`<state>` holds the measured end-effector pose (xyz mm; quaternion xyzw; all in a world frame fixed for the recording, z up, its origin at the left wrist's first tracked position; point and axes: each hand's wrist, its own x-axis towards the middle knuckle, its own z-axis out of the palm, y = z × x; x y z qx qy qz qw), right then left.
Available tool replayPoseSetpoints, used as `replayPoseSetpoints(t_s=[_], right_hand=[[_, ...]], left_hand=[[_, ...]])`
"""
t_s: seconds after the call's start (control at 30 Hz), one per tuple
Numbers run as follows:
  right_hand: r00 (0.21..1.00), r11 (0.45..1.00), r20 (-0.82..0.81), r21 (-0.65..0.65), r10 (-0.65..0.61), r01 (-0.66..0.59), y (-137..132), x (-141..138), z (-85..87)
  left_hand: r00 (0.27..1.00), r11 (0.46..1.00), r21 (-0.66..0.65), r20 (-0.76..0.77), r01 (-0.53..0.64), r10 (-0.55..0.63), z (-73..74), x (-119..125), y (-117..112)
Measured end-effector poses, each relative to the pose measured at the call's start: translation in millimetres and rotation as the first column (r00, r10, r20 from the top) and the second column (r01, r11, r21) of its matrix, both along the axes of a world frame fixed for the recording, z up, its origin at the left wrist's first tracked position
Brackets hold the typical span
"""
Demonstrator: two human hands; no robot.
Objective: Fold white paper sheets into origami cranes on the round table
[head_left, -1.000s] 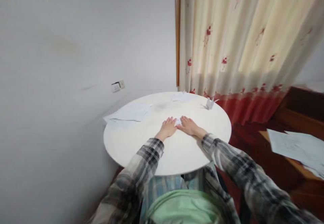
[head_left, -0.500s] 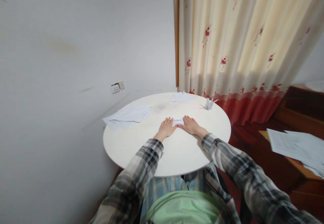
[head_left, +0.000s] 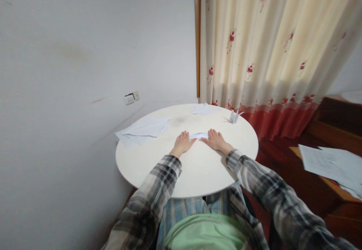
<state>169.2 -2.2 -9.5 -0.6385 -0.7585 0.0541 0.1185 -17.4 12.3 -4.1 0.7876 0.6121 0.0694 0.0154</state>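
Note:
A small folded white paper [head_left: 198, 135] lies flat on the round white table [head_left: 158, 167], just past the middle. My left hand [head_left: 182, 143] rests flat with fingers stretched out, its fingertips on the paper's left end. My right hand [head_left: 215, 141] lies flat too, fingers spread, touching the paper's right end. Both sleeves are plaid.
Loose white sheets [head_left: 144, 128] lie at the table's left edge, crumpled paper [head_left: 202, 109] at the back, a folded paper crane [head_left: 234, 116] at the back right. A flowered curtain [head_left: 268, 46] hangs behind. Papers [head_left: 330, 163] lie on a wooden surface at right. A wall socket [head_left: 131, 97] is at left.
My hands have slid apart along the folded paper, so more of it shows between them. The view has steadied.

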Motion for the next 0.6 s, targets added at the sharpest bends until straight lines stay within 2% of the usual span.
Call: replayPoseSetpoints(t_s=[0.17,0.3,0.4,0.5,0.6], right_hand=[[0.999,0.998,-0.015,0.032,-0.049,0.049,0.2,1.4,-2.2],[0.999,0.995,-0.038,0.096,-0.004,0.007,2.4,4.9,-4.6],[0.996,0.991,-0.062,0.124,0.058,-0.05,4.2,6.6,-4.5],[0.991,0.982,-0.087,0.167,0.102,-0.087,5.1,6.0,-3.6],[0.984,0.97,-0.122,0.22,0.13,-0.101,5.6,4.8,-2.4]], left_hand=[[1.0,1.0,0.023,-0.001,0.001,-0.001,-1.3,-1.7,-0.5],[0.999,0.993,0.12,0.028,0.015,-0.019,-4.9,-1.0,-3.6],[0.992,0.961,0.258,0.055,0.098,-0.116,-5.0,0.6,-5.7],[0.96,0.902,0.382,0.103,0.203,-0.26,-1.2,3.2,-7.4],[0.911,0.868,0.408,0.168,0.283,-0.377,2.6,5.0,-8.1]])
